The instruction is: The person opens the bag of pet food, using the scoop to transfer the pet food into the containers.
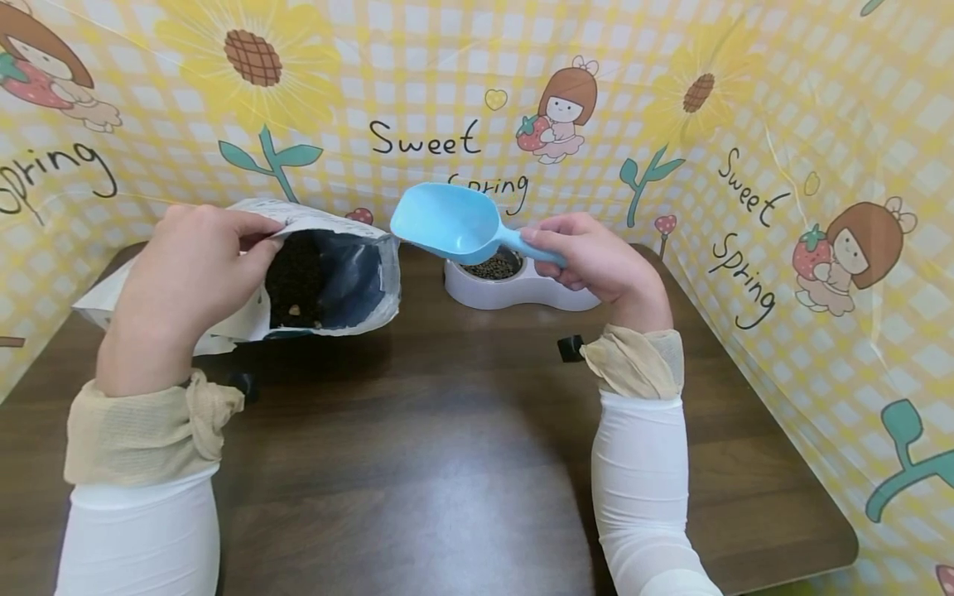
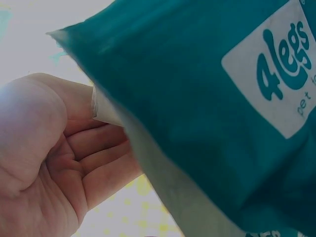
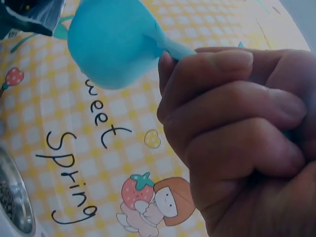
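My left hand (image 1: 190, 277) pinches the upper edge of a pet food bag (image 1: 387, 285) between thumb and fingers. The bag lies tilted with its mouth toward the right, and dark brown kibble (image 1: 294, 277) shows inside. In the left wrist view the bag's teal side (image 2: 173, 89) carries a "4legs" label. My right hand (image 1: 589, 257) grips the handle of a light blue scoop (image 1: 447, 219), its fingers curled round it. The scoop's bowl shows no food inside and is held up just right of the bag's mouth, above a pet bowl's rim.
A white double pet bowl (image 1: 477, 291) stands at the back of the brown wooden table (image 1: 417, 463), with kibble (image 1: 495, 266) in its left dish. Its right part is largely behind my right hand. A yellow checked cloth (image 1: 417, 74) hangs behind and to the sides.
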Motion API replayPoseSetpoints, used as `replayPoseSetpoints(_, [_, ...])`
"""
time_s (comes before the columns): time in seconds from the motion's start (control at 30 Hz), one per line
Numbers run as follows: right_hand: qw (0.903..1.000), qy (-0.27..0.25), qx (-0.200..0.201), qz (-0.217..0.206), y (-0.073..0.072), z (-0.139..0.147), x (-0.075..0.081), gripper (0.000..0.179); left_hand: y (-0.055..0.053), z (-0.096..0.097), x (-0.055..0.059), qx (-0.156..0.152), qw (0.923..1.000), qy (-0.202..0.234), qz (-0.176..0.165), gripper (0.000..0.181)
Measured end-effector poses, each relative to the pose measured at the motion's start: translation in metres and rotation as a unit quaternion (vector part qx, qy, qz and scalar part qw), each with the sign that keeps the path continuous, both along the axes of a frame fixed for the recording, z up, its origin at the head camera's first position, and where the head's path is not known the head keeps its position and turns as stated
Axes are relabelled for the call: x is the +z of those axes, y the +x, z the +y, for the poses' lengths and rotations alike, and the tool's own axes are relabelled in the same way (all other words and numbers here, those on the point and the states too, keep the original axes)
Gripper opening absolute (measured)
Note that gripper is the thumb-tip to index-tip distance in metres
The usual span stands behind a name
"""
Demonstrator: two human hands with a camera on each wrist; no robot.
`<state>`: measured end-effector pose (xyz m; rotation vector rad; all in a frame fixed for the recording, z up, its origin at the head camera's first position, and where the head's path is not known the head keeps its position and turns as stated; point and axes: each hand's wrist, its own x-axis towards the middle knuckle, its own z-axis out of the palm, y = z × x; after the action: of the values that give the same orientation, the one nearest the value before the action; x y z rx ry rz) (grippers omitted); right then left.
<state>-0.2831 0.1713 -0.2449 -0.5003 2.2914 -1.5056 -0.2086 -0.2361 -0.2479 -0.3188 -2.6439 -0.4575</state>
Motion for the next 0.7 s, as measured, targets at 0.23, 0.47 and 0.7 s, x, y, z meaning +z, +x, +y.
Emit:
replayPoseSetpoints(0.23, [0.9968, 0.023, 0.076, -0.005, 0.007, -0.007, 0.004, 0.027, 0.0, 0.001, 0.001, 0.001, 1.0, -0.001, -0.001, 0.028])
replayPoseSetpoints(0.47, [0.9909, 0.069, 0.112, 0.029, 0.015, -0.024, 0.005, 0.022, 0.0, 0.002, 0.001, 0.002, 1.0, 0.0, -0.003, 0.028])
replayPoseSetpoints(0.7, [0.9719, 0.165, 0.116, 0.122, 0.027, -0.065, 0.001, 0.026, 0.0, 0.003, 0.001, 0.008, 0.9999, -0.001, -0.012, 0.028])
